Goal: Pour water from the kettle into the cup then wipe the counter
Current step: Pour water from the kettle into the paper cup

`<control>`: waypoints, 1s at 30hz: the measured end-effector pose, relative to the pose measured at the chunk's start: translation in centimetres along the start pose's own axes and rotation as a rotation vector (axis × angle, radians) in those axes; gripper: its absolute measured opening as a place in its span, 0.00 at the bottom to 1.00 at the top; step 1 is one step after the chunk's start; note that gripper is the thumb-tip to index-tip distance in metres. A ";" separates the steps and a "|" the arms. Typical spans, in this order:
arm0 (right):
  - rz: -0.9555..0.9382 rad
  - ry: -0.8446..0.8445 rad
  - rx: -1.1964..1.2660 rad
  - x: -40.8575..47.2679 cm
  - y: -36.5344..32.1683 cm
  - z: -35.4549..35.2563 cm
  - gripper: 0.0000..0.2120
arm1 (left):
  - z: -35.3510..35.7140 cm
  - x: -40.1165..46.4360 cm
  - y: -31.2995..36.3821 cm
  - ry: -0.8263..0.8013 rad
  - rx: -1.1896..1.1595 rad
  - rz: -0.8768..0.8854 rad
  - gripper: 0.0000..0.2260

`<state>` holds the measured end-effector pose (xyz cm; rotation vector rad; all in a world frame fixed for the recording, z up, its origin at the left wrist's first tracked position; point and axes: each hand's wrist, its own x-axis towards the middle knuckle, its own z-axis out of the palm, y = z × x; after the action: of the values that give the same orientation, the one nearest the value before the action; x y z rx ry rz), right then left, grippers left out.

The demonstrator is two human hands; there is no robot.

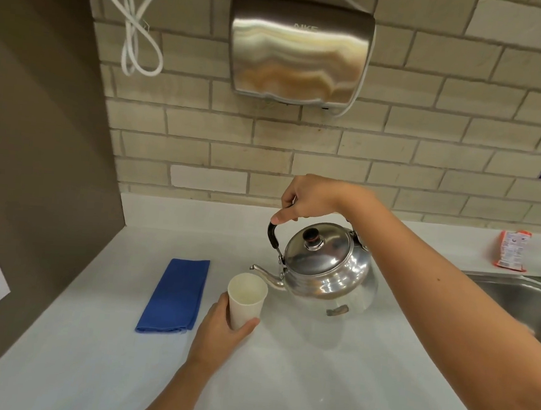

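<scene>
A shiny steel kettle [325, 268] with a black handle is lifted a little off the white counter [279, 385] and tilted left. My right hand [309, 198] grips its handle from above. Its spout tip sits just over the rim of a white paper cup [246, 300]. My left hand [222, 331] wraps around the cup's lower part, holding it upright. I cannot tell whether water is flowing. A folded blue cloth [174, 296] lies flat on the counter to the left of the cup.
A steel hand dryer [299, 50] hangs on the tiled wall above, with a looped white cord [136, 39] beside it. A steel sink [529, 302] is at the right edge, an orange packet [512, 249] behind it. A brown panel [38, 152] bounds the left.
</scene>
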<state>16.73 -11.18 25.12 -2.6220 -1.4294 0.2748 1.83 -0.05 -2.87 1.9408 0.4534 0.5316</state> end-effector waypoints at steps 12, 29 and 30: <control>0.012 -0.052 -0.063 0.3 -0.6 0.2 0.22 | 0.0 -0.1 0.4 0.000 0.029 -0.011 0.33; 0.030 -0.083 -0.107 0.3 -1.1 0.0 0.24 | -0.1 0.0 0.5 -0.003 0.056 -0.025 0.35; 0.030 -0.086 -0.106 0.3 -1.2 0.0 0.24 | -0.1 0.0 0.5 -0.003 0.058 -0.026 0.35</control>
<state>15.92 -10.32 25.35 -2.7502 -1.4704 0.3277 1.80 -0.20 -2.43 1.9879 0.4965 0.5033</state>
